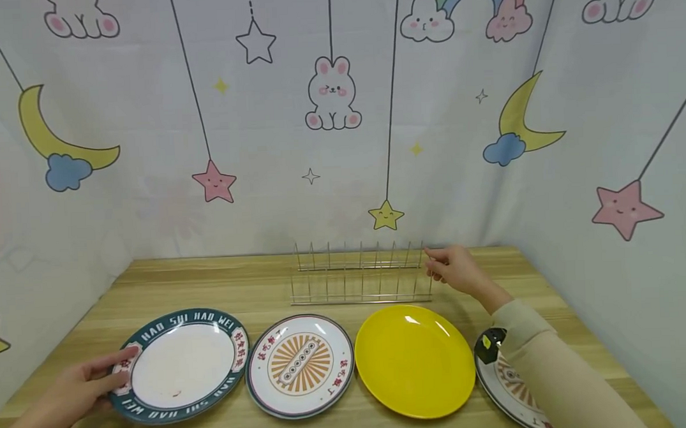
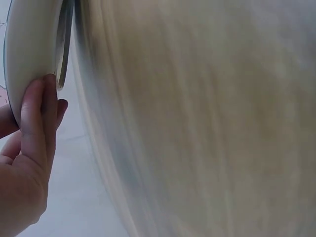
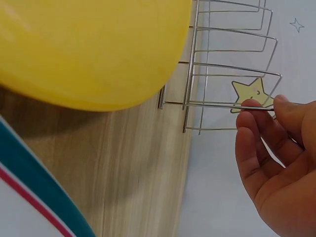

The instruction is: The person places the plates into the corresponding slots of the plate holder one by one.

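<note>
My left hand [image 1: 75,392] grips the left rim of a white plate with a dark green lettered border [image 1: 180,365], thumb on top. In the left wrist view its fingers [image 2: 34,118] lie against the plate's pale underside [image 2: 32,44], over the wooden table. At the back, my right hand [image 1: 457,269] pinches the right end wire of a metal wire dish rack [image 1: 361,299] between thumb and fingertips. The right wrist view shows that pinch close up, the other fingers loosely curled. No plates stand in the rack's slots.
Right of the green-bordered plate lie a white plate with an orange sunburst [image 1: 300,366] and a yellow plate [image 1: 415,364]. Another patterned plate [image 1: 520,401] is partly hidden under the right sleeve [image 1: 556,358]. A cartoon-printed cloth [image 1: 259,128] hangs behind the wooden table [image 1: 208,284].
</note>
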The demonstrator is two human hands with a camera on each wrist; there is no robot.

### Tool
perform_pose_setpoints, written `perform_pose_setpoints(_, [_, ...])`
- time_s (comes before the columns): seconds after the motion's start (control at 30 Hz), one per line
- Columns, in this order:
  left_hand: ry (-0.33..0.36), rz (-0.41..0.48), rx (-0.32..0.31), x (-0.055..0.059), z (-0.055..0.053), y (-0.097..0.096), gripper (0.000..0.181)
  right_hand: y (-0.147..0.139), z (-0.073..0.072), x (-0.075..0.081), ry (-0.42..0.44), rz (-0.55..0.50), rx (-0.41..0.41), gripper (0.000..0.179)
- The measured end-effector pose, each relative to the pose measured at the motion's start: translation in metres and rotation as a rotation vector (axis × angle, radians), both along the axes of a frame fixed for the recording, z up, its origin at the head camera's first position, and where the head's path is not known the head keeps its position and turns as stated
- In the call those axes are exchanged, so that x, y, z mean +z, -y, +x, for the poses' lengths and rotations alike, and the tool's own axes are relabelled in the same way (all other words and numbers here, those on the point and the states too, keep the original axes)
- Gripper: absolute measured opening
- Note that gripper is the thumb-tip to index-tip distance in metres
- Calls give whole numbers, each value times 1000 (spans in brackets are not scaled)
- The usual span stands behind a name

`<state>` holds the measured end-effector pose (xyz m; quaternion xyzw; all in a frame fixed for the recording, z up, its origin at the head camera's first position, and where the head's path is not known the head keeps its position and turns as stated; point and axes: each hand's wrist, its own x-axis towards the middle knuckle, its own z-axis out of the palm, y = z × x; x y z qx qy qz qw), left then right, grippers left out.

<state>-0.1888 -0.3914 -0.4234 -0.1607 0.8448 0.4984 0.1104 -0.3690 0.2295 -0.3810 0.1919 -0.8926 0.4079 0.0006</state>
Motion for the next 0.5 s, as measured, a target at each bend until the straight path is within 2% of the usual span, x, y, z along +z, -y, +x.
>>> perform_pose_setpoints(0.13, [-36,75,37,7,2,-1,42,-2,-1,-4,-10,-29,-16,40])
perform_pose_setpoints(0.3, [-76,135,37,17,5,-2,36,-3,0,-6,-10,-54,-21,40])
perform_pose_setpoints(0.5, [-146,200,93,32,3,-8,36,-3,2,-8,17,-107,-41,42])
